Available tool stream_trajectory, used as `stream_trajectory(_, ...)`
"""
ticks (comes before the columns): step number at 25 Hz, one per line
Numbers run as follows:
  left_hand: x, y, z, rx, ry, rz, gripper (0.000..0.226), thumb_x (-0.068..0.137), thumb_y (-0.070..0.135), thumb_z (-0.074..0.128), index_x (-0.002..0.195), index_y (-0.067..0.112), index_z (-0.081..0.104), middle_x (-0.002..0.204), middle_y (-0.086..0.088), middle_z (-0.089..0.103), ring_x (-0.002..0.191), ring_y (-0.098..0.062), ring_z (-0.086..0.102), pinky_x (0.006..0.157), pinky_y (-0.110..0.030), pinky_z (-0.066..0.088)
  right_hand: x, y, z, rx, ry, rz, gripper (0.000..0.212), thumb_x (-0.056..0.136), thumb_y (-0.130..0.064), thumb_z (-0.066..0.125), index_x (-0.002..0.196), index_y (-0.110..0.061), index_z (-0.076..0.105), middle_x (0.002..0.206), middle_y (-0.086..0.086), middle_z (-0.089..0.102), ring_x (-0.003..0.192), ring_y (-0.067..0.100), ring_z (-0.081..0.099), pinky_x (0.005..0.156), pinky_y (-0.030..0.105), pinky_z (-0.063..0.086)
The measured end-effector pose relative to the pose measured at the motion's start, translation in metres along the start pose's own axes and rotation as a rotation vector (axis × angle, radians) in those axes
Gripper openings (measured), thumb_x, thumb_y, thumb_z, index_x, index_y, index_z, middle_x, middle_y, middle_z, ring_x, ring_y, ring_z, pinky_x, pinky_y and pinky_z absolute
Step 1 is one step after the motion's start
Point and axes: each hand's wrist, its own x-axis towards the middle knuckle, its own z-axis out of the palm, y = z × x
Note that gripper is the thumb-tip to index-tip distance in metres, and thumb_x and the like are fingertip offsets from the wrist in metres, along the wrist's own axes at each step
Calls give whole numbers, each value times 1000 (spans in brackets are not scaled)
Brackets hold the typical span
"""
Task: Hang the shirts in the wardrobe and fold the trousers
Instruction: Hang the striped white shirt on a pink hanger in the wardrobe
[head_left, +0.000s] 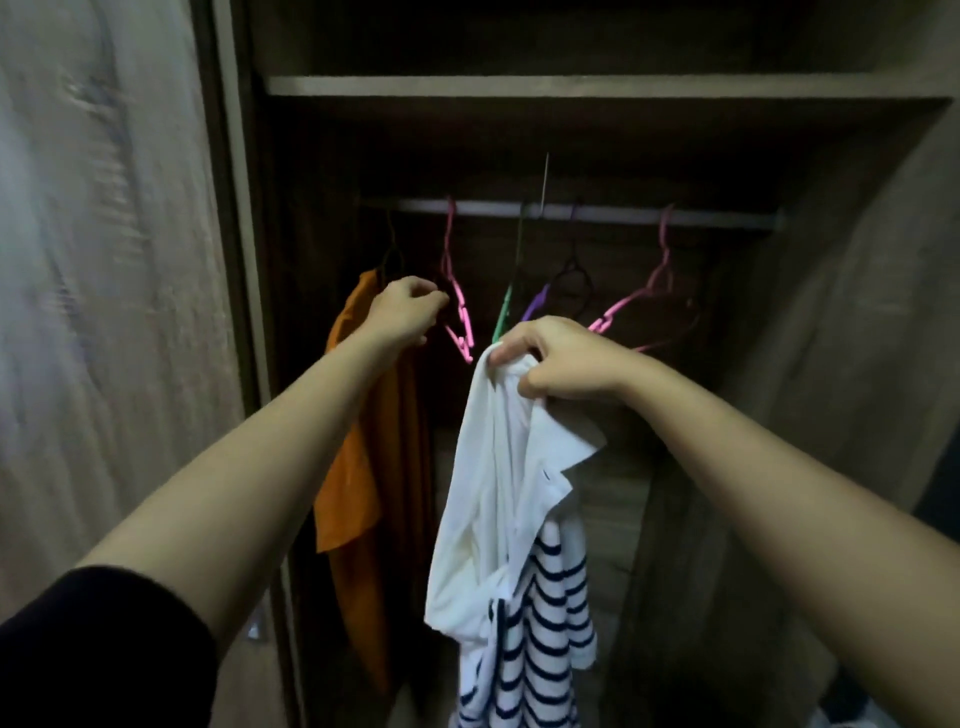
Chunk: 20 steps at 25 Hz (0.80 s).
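My right hand is clamped on the bunched top of a white cotton shirt with navy stripes, which hangs straight down from that hand, long axis vertical, hem toward the wardrobe floor, in front of the open wooden wardrobe. My left hand is curled shut beside a pink plastic hanger on the metal rail; whether it grips anything I cannot tell. An orange shirt hangs just behind my left wrist.
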Motion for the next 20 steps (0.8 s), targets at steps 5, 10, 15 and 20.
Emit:
stream_trajectory(5,41,0,50,-164,-33,-170,60,91,45,51,132,1,44,135,-19,49,121,-31,50,97,-30,41,9,17,-8,-7,37,-2,51,72,-1,59,121,-16,63,128,-2,60,120,9,51,93,17,38)
stream_trajectory(10,66,-7,70,-159,18,-111,53,79,28,62,123,4,47,101,-14,64,81,-25,66,75,-39,58,8,35,-10,-4,78,-8,51,72,-1,58,119,-19,64,125,-5,60,111,6,53,87,18,40)
stream_trajectory(15,52,6,54,-174,91,-17,41,93,8,48,133,5,42,77,-6,60,59,-14,61,59,-27,57,5,43,-4,15,59,16,52,72,-1,59,120,-19,64,127,-5,60,116,9,54,96,25,45)
stream_trajectory(20,-16,-14,24,-201,104,-9,41,97,19,47,137,8,42,68,-4,62,43,-4,60,52,-20,55,2,33,19,40,50,29,53,72,2,57,121,-18,63,127,-3,59,118,11,53,98,23,42)
